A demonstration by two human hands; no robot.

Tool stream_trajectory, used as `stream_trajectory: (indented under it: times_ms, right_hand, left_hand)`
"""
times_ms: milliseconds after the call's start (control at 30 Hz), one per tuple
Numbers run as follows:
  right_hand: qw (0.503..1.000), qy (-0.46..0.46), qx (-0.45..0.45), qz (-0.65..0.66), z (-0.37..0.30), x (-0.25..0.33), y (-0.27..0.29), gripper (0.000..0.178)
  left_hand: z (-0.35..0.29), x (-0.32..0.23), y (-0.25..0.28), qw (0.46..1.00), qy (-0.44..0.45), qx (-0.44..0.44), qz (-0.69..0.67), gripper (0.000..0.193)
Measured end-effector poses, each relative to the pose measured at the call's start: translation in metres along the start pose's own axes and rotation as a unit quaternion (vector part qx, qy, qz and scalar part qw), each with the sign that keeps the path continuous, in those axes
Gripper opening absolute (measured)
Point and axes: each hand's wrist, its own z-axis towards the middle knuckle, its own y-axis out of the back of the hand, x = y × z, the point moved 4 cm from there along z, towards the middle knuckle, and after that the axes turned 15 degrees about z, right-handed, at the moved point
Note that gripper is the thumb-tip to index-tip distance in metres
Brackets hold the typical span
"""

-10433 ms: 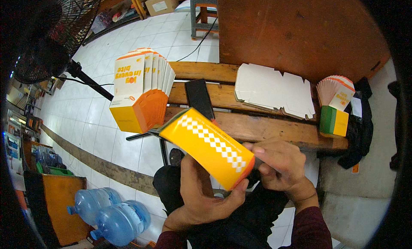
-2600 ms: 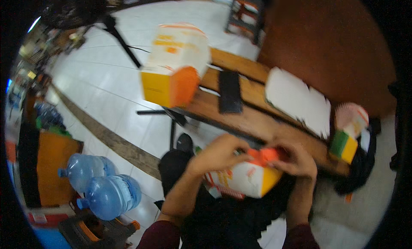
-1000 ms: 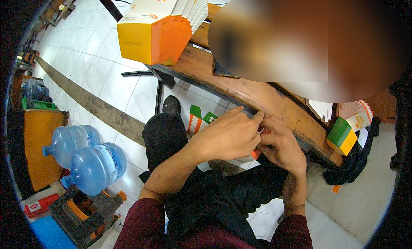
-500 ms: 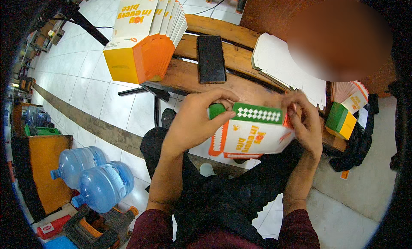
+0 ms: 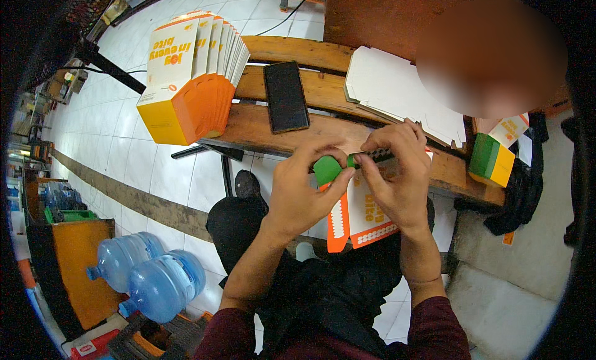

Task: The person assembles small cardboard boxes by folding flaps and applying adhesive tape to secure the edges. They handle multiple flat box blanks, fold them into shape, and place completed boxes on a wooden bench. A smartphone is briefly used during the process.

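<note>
A printed cardboard food box point(image 5: 367, 208), white with orange lettering, green and orange flaps and a pattern of white shapes, hangs over my lap, partly folded. My left hand point(image 5: 310, 189) grips its upper left corner, thumb and fingers closed by a rounded green flap. Beside it, my right hand point(image 5: 397, 173) pinches the green edge, its thumb close to the left thumb. Fingers of both hands cover much of the box's upper edge.
A wooden slatted bench point(image 5: 323, 90) bears a fanned stack of boxes point(image 5: 180, 80), a black phone point(image 5: 286, 97) and a pile of white card sheets point(image 5: 397, 90). More green and yellow boxes point(image 5: 490, 158) stand at right. Blue water jugs point(image 5: 164, 285) lie at lower left.
My right hand has moved left from the box's right end to beside my left hand. The box has turned and tilted, and its patterned green strip is now mostly covered.
</note>
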Motion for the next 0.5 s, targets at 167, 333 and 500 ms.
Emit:
stream_trajectory:
  times_ms: [167,333,500]
  right_hand:
    - [0.971,0.190,-0.097,-0.109,-0.010,0.051,0.014,0.030]
    - [0.982,0.142,-0.030,-0.121,-0.008,0.056,0.012,0.028]
    - [0.989,0.123,-0.040,-0.066,-0.004,0.020,-0.003,0.022]
  left_hand:
    - [-0.008,-0.013,0.000,0.992,-0.019,-0.055,-0.112,0.040]
    - [-0.007,-0.004,0.006,0.982,-0.022,-0.170,-0.082,0.026]
    - [-0.004,0.027,-0.011,0.965,0.185,-0.129,-0.133,0.020]
